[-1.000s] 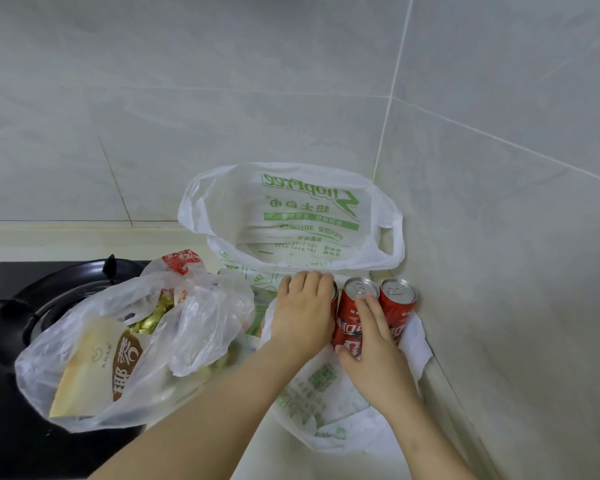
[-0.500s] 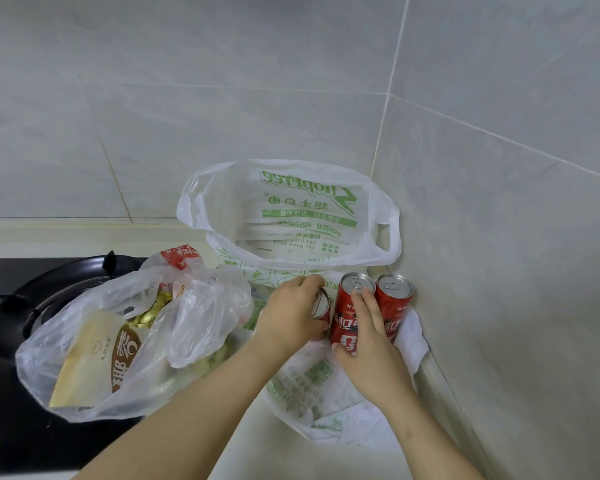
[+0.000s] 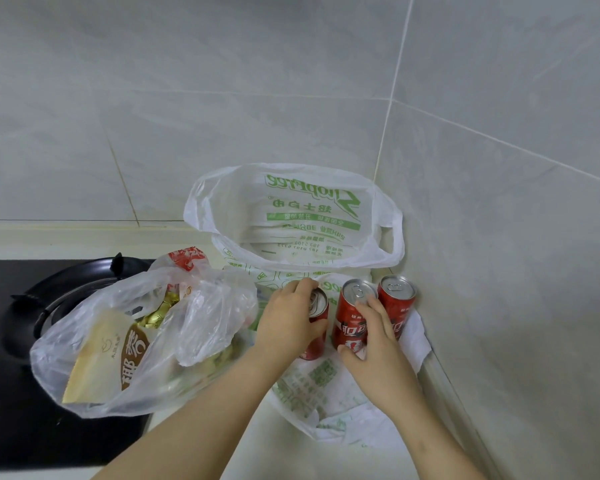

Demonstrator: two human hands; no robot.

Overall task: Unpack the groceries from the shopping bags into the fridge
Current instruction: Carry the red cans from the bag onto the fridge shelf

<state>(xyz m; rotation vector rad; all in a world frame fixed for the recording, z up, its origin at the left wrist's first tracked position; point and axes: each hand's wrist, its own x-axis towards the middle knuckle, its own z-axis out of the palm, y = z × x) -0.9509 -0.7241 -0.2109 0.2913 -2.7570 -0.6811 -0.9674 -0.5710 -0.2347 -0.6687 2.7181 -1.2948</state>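
Three red soda cans stand on a flattened white shopping bag (image 3: 319, 386) in the counter's corner. My left hand (image 3: 288, 323) grips the left can (image 3: 317, 308) from its left side, fingers curled over the rim. My right hand (image 3: 374, 344) holds the middle can (image 3: 350, 317), thumb low on its front and fingers between it and the right can (image 3: 397, 299). Behind them an open white bag with green print (image 3: 291, 220) stands against the wall. A clear bag (image 3: 146, 341) with a bread packet and gold-wrapped sweets lies to the left.
A black gas hob (image 3: 21, 327) with a burner ring sits at the left, partly under the clear bag. Grey tiled walls meet in the corner right behind the cans. The pale counter (image 3: 257, 445) runs toward me between my forearms.
My left hand has pulled the left can leftward, apart from the other two, and tilted it a little. My right hand stays on the middle can.
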